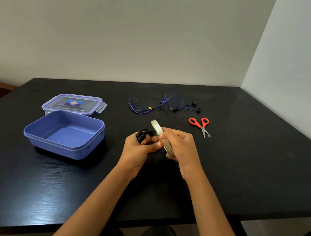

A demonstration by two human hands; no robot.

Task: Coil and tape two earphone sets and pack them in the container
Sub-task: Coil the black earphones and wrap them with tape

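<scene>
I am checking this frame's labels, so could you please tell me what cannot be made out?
All in the head view:
the black earphones: the left hand covers most of the coil, so any tape on it is hidden;
the tape roll: the right hand covers its lower part and any free end;
the lid label: too small to read.

Blue container [67, 145]; blue earphones [153, 105]; red-orange scissors [200, 125]; black table [245, 164].
</scene>
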